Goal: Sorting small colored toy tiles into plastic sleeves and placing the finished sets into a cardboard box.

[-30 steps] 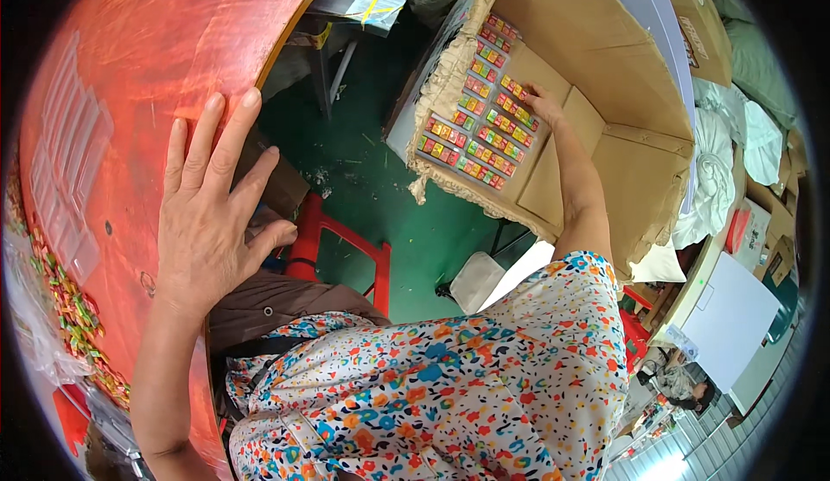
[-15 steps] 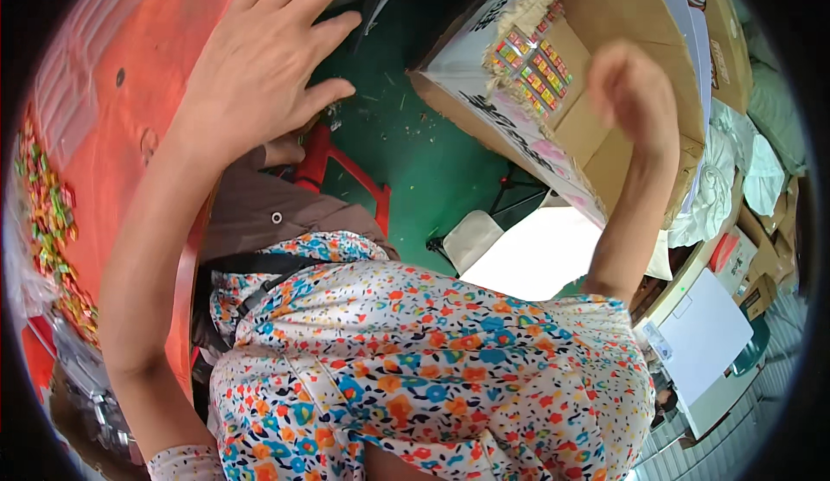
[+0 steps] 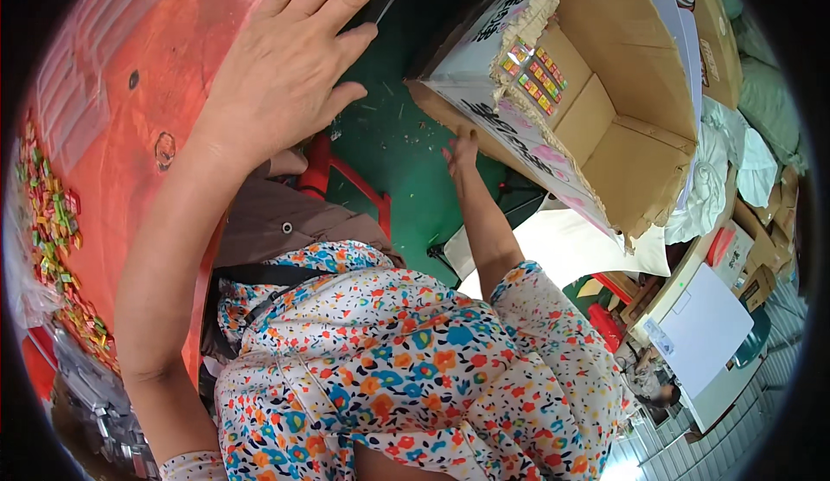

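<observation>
Because the left hand (image 3: 285,70) runs up to the upper edge of the head view, we see its longest fingers only partly; it is open, its fingers spread, with the back turned to us. It covers part of the red table (image 3: 181,57), and we cannot tell whether the palm touches the surface. The right hand (image 3: 462,152) is small and foreshortened, just beside the lower outer edge of the box (image 3: 622,57); we cannot tell whether it is open or closed.

The box stands tilted in our view at the upper right, its ragged rim hiding some of the packs (image 3: 545,75) inside. These lie against its left side, partly washed out by glare and too small for us to count. At the left, the clear trays (image 3: 56,109) overlap and fade into the table, and a clear bag (image 3: 26,282) is cut off by the dark rim beside the coloured pieces (image 3: 52,222).

We find large dark characters and pink print on the box's outer walls, and brown print on a second box (image 3: 718,40) behind it.

We count two hands, two boxes at the upper right and one red stool (image 3: 316,170), mostly hidden; the pieces are too many and too small to number.
</observation>
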The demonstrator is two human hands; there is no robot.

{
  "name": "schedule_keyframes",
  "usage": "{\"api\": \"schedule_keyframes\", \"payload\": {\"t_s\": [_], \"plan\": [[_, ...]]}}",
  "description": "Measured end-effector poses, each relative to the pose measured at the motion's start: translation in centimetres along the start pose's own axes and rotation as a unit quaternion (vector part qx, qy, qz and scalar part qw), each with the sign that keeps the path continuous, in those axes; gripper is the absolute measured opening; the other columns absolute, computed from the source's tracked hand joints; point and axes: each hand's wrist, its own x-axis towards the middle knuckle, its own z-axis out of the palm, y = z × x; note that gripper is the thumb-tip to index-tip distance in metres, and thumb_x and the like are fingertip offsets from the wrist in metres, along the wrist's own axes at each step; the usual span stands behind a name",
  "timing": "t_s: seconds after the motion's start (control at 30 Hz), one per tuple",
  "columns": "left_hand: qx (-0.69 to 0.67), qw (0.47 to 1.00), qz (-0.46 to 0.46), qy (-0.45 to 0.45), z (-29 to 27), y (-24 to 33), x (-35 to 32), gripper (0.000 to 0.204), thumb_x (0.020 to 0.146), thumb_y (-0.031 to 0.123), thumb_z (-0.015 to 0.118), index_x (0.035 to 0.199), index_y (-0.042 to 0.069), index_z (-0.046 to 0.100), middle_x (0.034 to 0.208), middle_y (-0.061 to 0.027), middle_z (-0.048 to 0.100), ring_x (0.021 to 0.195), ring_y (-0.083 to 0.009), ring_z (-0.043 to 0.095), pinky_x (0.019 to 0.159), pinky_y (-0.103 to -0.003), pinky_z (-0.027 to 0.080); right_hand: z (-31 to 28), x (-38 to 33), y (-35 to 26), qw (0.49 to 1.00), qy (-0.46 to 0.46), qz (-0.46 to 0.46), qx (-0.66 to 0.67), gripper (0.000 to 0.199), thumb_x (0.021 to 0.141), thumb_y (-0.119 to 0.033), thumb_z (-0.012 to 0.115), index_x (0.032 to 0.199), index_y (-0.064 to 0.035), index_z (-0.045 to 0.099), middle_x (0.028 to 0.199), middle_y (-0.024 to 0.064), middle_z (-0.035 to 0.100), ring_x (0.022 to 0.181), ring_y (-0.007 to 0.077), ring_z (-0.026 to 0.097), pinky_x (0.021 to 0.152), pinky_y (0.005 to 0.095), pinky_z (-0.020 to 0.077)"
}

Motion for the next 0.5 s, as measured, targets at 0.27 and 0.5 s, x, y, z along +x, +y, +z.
{"api": "schedule_keyframes", "payload": {"t_s": [0.27,0.5], "plan": [[-0.039,0.866,-0.192,-0.461,-5.1,2.0,5.3,0.048,0.071,0.02,0.078,0.115,0.005,0.066,0.157,-0.0122,0.029,0.146,-0.0328,0.024,0.119,-0.048,0.02,1.2,-1.8,-1.2,0.965,0.119,0.04,0.228,0.082,0.095,-0.034,0.059,0.156,-0.0286,0.005,0.146,0.0095,0.042,0.119,0.0321,0.052,0.085,0.0537,0.0476],[-0.007,0.865,-0.172,-0.471,-5.0,2.1,4.6,0.05,0.07,0.014,0.078,0.118,0.007,0.064,0.159,-0.0127,0.026,0.147,-0.0335,0.023,0.119,-0.049,0.02,-1.8,-0.4,2.4,0.931,0.255,0.045,0.256,0.079,0.098,-0.025,0.056,0.157,-0.0278,0.004,0.115,0.0094,0.054,0.069,0.0197,0.058,0.054,0.0319,0.0484]]}}
